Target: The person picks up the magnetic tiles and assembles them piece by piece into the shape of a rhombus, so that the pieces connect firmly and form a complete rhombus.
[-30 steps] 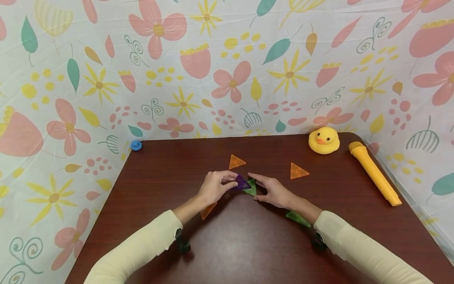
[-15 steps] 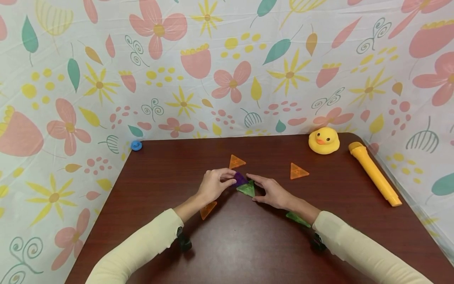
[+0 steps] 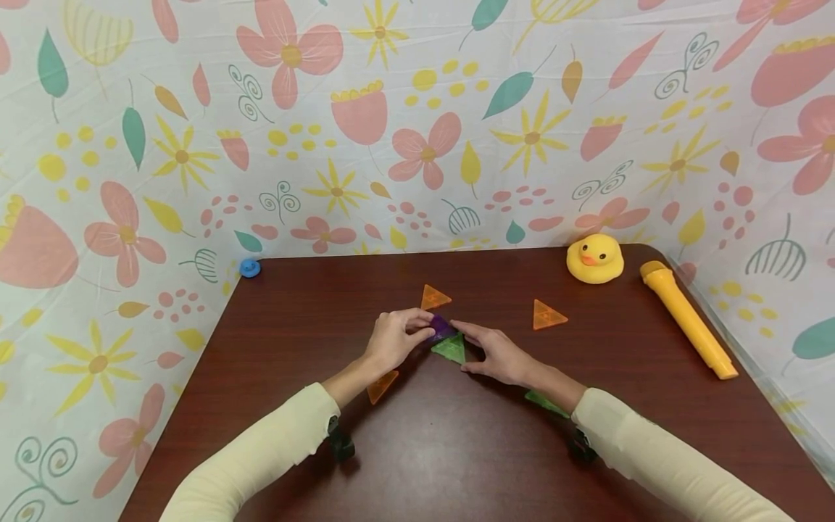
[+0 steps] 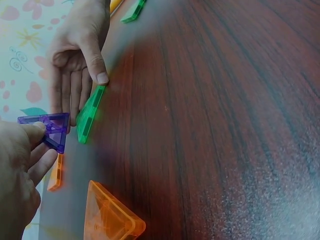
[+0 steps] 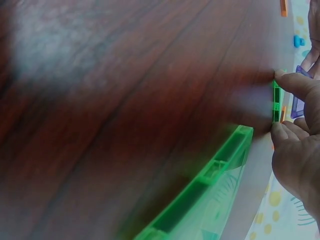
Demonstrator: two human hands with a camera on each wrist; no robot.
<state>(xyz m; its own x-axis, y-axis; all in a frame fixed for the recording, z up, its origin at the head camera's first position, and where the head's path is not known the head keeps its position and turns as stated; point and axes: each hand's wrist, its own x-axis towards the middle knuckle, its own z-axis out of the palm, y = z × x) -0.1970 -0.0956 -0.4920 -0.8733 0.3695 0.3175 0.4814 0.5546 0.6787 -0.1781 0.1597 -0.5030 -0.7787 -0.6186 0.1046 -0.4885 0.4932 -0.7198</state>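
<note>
My left hand (image 3: 391, 339) pinches a purple triangular magnetic tile (image 3: 441, 328) between thumb and fingers, over the middle of the table. Just below and right of it in the head view is a green triangular magnetic tile (image 3: 450, 349), its top edge close to the purple one. The right hand (image 3: 501, 354) holds that green tile (image 5: 276, 102) by its edge, thumb at one corner and fingertips at the other. In the left wrist view the purple tile (image 4: 50, 129) is lifted and tilted beside the green tile (image 4: 90, 115). Whether the two tiles touch, I cannot tell.
Orange triangular tiles lie behind the hands (image 3: 435, 297), to the right (image 3: 549, 315) and by the left wrist (image 3: 383, 387). Another green tile (image 3: 546, 403) is under the right forearm. A yellow duck (image 3: 595, 259), yellow toy microphone (image 3: 688, 319) and small blue duck (image 3: 250, 268) stand near the edges.
The purple tile has shifted slightly left, off the green tile it overlapped. The green tile has turned and moved left with the right hand, showing more of its face.
</note>
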